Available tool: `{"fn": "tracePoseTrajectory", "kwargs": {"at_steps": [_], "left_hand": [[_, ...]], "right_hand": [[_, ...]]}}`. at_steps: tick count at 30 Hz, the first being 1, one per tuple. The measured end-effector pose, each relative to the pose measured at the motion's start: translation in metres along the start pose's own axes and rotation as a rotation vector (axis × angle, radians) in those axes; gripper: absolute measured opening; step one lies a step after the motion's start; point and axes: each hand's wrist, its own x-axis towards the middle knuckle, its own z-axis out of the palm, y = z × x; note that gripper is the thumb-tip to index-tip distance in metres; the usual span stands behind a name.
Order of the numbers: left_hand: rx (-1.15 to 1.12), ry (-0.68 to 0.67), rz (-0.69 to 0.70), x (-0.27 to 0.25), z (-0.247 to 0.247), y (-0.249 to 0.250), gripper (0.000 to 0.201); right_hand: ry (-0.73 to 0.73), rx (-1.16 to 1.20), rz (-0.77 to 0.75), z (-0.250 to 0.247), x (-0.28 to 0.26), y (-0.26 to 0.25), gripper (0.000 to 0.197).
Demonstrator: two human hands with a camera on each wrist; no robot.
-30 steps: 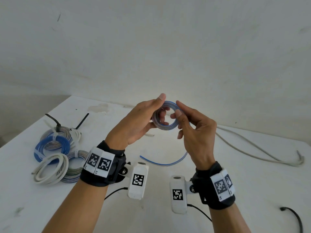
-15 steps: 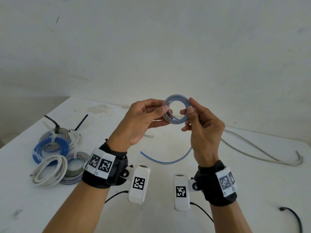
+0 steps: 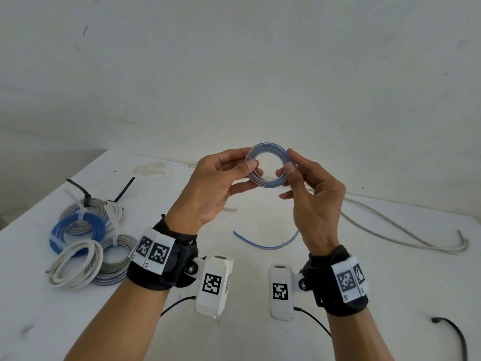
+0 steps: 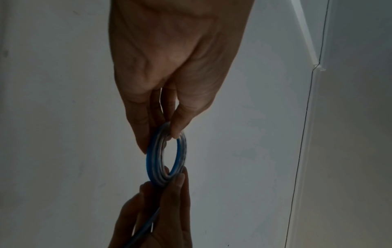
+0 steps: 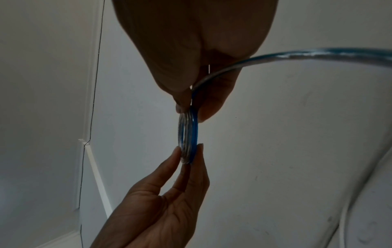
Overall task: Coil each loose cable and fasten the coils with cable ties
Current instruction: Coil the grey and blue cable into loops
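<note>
Both hands are raised above the middle of the white bench (image 3: 260, 334), holding a small coil (image 3: 268, 165) of blue-and-clear flat cable between them. The left hand (image 3: 213, 188) pinches the coil's left side, thumb in front and fingers (image 4: 140, 127) behind. The right hand (image 3: 315, 201) pinches the right side the same way, its fingers (image 5: 212, 102) curled round the turns. Seen from the wrists, the coil stands on edge, several turns lying flat against each other with the blue stripe outermost.

From the right hand's grip the loose tail (image 3: 263, 243) of the same cable drops behind the palm and curves along the bench, its free end pointing toward the left edge.

Near the left edge lies a heap of finished coils (image 3: 88, 238): a blue one, a white one and two greyish ones, touching and partly overlapping, bound with white ties; black cable ties (image 3: 78, 188) stick up from the farthest one. A long pale cable (image 3: 406, 235) lies uncoiled toward the far right corner, and a black cable (image 3: 458, 334) shows near the right edge.
</note>
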Motion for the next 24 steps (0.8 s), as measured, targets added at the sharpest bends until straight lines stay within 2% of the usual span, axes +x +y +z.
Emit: {"fn": "tracePoseTrajectory", "kwargs": {"at_steps": [5, 9, 15, 20, 24], "left_hand": [[-0.045, 0.045, 0.066, -0.0004, 0.0045, -0.0045, 0.022], [-0.094, 0.063, 0.1, 0.0007, 0.0062, -0.0069, 0.022], [-0.232, 0.032, 0.043, 0.0003, 0.0064, -0.0066, 0.024], [-0.032, 0.094, 0.164, 0.0017, 0.0073, -0.0092, 0.022], [-0.033, 0.039, 0.093, 0.0, 0.0053, -0.0049, 0.028]], "right_hand": [[-0.011, 0.027, 0.023, 0.0021, -0.0014, 0.0001, 0.026], [-0.098, 0.081, 0.049, 0.006, -0.0049, -0.0013, 0.046], [-0.129, 0.134, 0.053, 0.0029, -0.0024, -0.0006, 0.047], [-0.126, 0.13, 0.044, 0.0014, 0.0004, 0.0045, 0.047], [-0.132, 0.151, 0.057, -0.0022, 0.0027, 0.0062, 0.047]]}}
